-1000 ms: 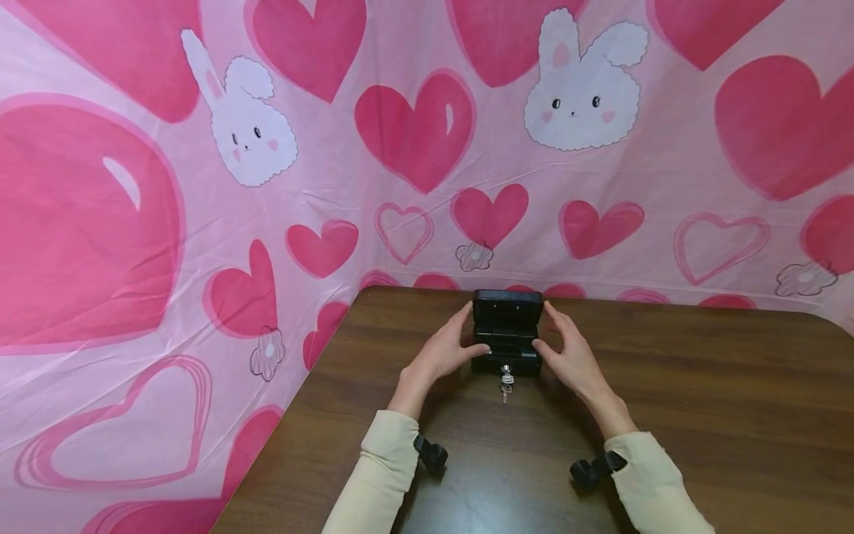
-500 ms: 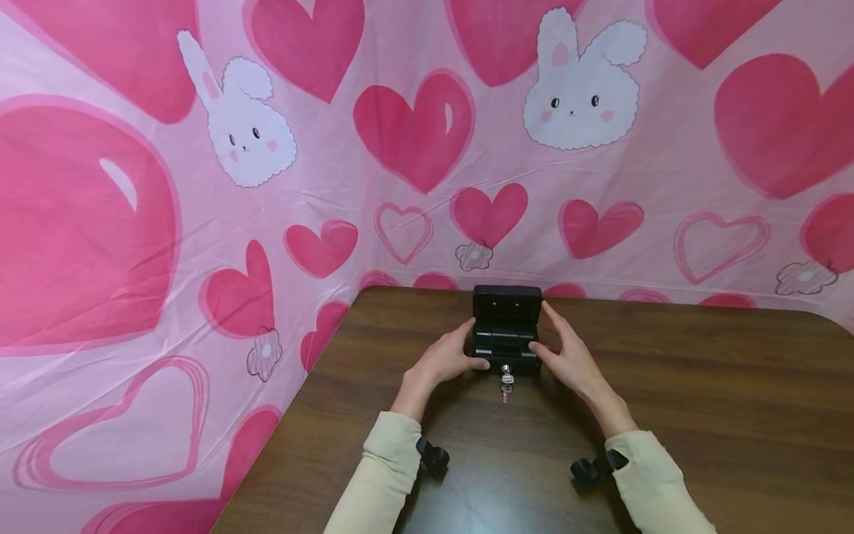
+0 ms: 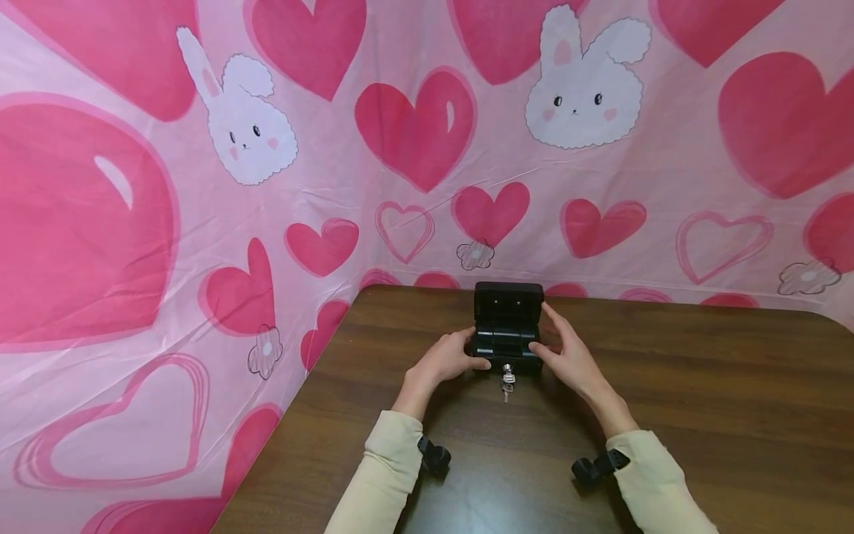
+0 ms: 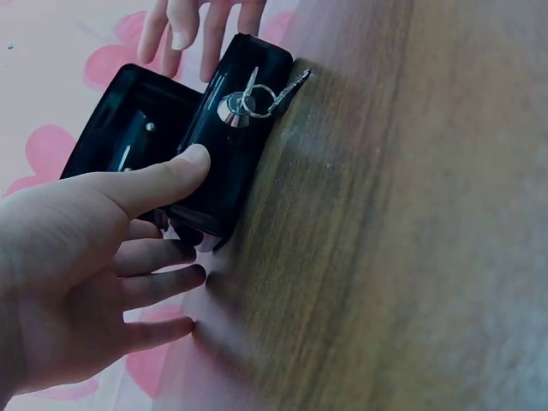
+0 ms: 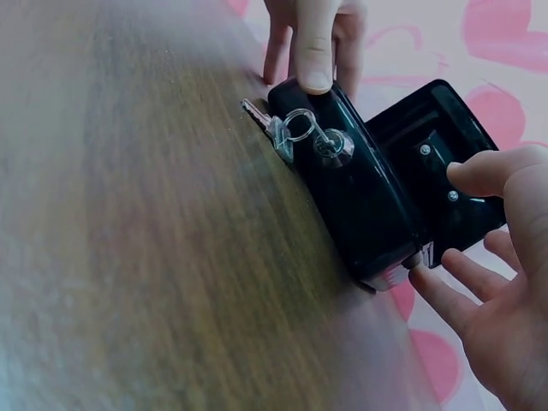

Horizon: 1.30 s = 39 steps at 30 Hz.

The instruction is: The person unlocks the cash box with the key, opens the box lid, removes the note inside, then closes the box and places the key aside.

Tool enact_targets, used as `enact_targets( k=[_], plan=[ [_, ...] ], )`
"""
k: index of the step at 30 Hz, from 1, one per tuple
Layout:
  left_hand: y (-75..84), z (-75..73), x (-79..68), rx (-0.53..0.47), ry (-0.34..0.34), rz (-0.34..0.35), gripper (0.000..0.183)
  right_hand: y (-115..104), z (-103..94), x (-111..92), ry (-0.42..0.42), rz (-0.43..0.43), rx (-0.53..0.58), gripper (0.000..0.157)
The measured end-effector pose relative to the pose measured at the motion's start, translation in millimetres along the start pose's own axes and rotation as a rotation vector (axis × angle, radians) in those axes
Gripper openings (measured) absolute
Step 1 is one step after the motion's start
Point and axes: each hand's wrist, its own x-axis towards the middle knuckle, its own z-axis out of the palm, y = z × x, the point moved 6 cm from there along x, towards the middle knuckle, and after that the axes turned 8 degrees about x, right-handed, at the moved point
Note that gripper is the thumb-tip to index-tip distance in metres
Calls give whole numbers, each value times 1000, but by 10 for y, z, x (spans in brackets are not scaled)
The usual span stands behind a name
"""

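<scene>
A small black cash box [image 3: 507,365] stands near the far edge of the table, its lid [image 3: 509,302] raised at the back. From the lock in its front face hangs a ring of keys [image 3: 508,383]. My left hand [image 3: 445,359] grips the box's left end, thumb against the front face [image 4: 193,163] and fingers along the side. At the right end is my right hand [image 3: 570,359], fingers loosely extended beside box and lid. In the right wrist view its thumb [image 5: 479,174] overlaps the inside of the lid, and one fingertip is right at the box's rear corner.
The brown wood-grain table [image 3: 700,386] extends widely on both sides and in front of the box. Close behind its far edge hangs a pink cloth [image 3: 407,230] with hearts and rabbits. Black wrist cameras [image 3: 437,458] sit on both sleeves.
The lid has tipped further back, showing more of the box's inside. My left fingers have come down from the lid to the box's side, the thumb onto its front. The right hand has barely moved.
</scene>
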Motion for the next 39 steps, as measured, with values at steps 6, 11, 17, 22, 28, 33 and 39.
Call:
enact_targets(
  k=[6,11,17,22,28,33,39],
  plan=[
    [2,1,13,1,1,-5,83,13,-9,-11,-8,32,6,82],
    [1,6,20,4,3,-4,82,34,-11,-24,-16,36,5,83],
    [-10,14,25,2,-4,-8,82,75,-3,-16,-28,35,24,78],
    [-9,11,19,4,-10,-11,83,75,6,-15,-48,29,12,72],
    [-1,5,22,12,0,-5,83,53,25,-25,-66,16,-33,66],
    [-7,10,17,0,-4,-18,83,62,9,-40,-72,29,-56,66],
    [-9,21,17,1,-6,-24,84,55,-11,-59,-86,79,-89,68]
  ],
)
